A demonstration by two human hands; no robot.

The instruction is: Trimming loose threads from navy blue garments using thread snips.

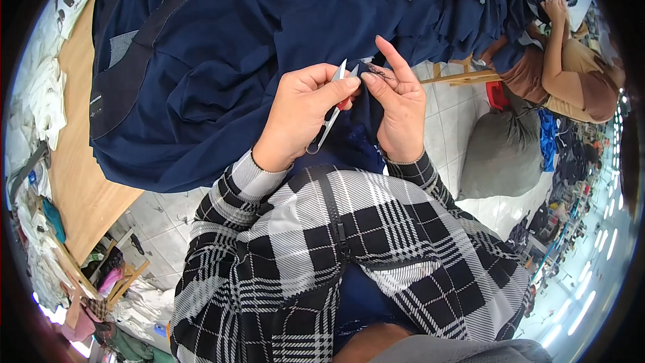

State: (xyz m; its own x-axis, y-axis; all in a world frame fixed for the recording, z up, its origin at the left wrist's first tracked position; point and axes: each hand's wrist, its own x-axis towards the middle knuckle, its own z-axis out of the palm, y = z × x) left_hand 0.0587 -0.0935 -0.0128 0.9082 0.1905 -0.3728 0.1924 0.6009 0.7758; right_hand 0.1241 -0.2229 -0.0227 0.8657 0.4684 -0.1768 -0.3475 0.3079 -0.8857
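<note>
My left hand [289,117] is closed around a pair of thread snips [327,130], whose two pointed metal blades stick up past the thumb. A bit of red shows on the snips beside the fingers. Close by, my right hand [403,107] pinches an edge of navy cloth between thumb and a finger, its index finger raised. Fine dark threads stick out at this pinched edge, and the two thumb tips nearly meet there. The navy garment [222,104] lies spread over the table in front of me, with black panels and a grey patch at its left.
A wooden tabletop [84,181] shows at left, beside white cloth heaps [46,104]. Piled navy garments [457,13] lie at the far right. Near a stuffed grey sack [500,151] and a red container [497,95], another person [571,81] sits.
</note>
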